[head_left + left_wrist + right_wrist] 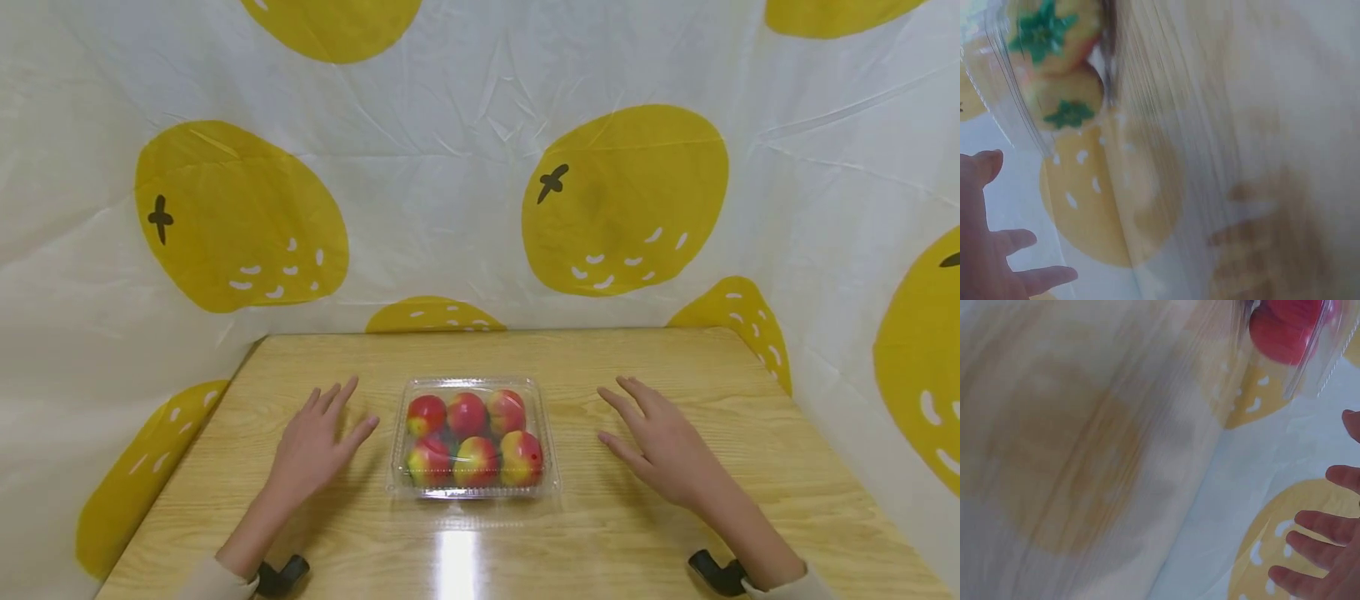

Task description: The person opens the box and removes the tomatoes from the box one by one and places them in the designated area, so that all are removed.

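A clear plastic clamshell box (476, 493) sits closed in the middle of the wooden table. Inside are several round red-and-yellow fruits (476, 461), packed in two rows; in the left wrist view, green star-shaped tops mark some fruits (1063, 100). To the left of the box is my left hand (315, 446), its fingers extended and apart from the plastic. On the opposite side, my right hand (660, 442) is held with spread fingers, also not touching it. The right wrist view catches red fruit (1282, 334) through the box wall at its upper corner.
A pale wood-grain table (480, 558) with a glossy surface lies under the box. White cloth (435, 225) printed with large yellow fruit shapes hangs behind it and along both sides. Black wrist straps (283, 575) show at both sleeves.
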`<control>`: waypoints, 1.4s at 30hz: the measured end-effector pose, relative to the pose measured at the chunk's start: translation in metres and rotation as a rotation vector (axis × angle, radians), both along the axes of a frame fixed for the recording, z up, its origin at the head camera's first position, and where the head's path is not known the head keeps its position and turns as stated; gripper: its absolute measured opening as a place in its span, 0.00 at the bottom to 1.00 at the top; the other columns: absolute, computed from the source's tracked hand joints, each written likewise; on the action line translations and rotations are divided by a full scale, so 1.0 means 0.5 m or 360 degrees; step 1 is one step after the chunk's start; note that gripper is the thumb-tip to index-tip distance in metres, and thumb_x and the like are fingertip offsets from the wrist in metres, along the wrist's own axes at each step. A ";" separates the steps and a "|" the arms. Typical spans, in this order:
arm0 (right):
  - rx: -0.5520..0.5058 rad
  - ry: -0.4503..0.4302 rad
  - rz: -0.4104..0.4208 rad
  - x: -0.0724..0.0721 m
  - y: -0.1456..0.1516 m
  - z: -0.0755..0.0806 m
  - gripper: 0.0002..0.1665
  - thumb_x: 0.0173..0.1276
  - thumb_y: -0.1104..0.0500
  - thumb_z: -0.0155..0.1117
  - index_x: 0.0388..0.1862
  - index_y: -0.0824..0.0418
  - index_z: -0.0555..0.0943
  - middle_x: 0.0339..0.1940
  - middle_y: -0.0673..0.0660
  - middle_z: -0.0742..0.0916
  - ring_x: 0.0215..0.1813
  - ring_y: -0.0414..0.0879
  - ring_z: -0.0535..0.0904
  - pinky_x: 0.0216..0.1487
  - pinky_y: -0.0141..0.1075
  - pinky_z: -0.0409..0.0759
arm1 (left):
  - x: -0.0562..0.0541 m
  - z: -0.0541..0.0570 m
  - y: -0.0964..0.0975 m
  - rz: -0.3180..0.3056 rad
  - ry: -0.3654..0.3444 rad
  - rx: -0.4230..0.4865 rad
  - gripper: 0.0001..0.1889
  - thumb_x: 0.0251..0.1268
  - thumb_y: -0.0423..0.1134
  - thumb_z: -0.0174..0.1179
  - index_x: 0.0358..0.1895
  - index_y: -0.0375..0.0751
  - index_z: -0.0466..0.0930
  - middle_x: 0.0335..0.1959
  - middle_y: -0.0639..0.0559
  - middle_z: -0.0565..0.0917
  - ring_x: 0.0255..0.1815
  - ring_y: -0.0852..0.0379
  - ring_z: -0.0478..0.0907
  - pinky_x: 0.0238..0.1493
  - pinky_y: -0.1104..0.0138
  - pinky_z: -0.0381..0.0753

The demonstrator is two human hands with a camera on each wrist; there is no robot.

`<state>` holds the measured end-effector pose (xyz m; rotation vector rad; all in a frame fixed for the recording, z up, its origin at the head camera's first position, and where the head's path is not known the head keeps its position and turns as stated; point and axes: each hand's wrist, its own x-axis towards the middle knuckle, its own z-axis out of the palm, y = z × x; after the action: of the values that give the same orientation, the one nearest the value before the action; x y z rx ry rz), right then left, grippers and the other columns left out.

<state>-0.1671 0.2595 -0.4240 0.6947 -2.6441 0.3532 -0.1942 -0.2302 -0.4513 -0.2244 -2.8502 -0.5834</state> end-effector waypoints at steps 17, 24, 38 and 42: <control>-0.0025 0.0086 0.0304 0.015 -0.125 0.002 0.40 0.68 0.40 0.70 0.76 0.49 0.71 0.76 0.60 0.74 0.73 0.60 0.73 0.68 0.62 0.76 | 0.009 0.001 0.073 -0.0077 -0.0492 0.1298 0.31 0.81 0.58 0.48 0.81 0.55 0.57 0.73 0.35 0.73 0.72 0.36 0.74 0.71 0.44 0.75; 0.0021 0.0120 0.0417 0.018 -0.176 0.007 0.48 0.61 0.33 0.72 0.76 0.49 0.72 0.76 0.60 0.75 0.76 0.58 0.70 0.75 0.64 0.68 | -0.011 0.005 0.093 0.0055 -0.0562 0.1817 0.30 0.83 0.53 0.46 0.80 0.45 0.60 0.68 0.31 0.74 0.57 0.49 0.83 0.60 0.60 0.84; 0.0082 0.0153 0.0659 -0.004 -0.236 0.006 0.50 0.53 0.33 0.78 0.72 0.50 0.76 0.76 0.61 0.75 0.78 0.61 0.68 0.76 0.63 0.67 | -0.072 -0.024 0.116 0.0284 -0.0766 0.2143 0.20 0.77 0.47 0.56 0.58 0.35 0.82 0.38 0.52 0.81 0.32 0.59 0.80 0.35 0.70 0.81; 0.0095 0.0158 0.0698 -0.008 -0.246 0.004 0.49 0.52 0.32 0.78 0.71 0.49 0.77 0.75 0.62 0.76 0.77 0.62 0.70 0.76 0.64 0.67 | -0.075 -0.033 0.118 0.0302 -0.0795 0.2189 0.17 0.77 0.47 0.56 0.55 0.38 0.83 0.37 0.53 0.82 0.29 0.61 0.79 0.34 0.70 0.81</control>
<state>-0.1710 0.1363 -0.4221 1.2801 -2.4004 0.3474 -0.2318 -0.1711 -0.4678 0.4701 -2.0631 -2.5169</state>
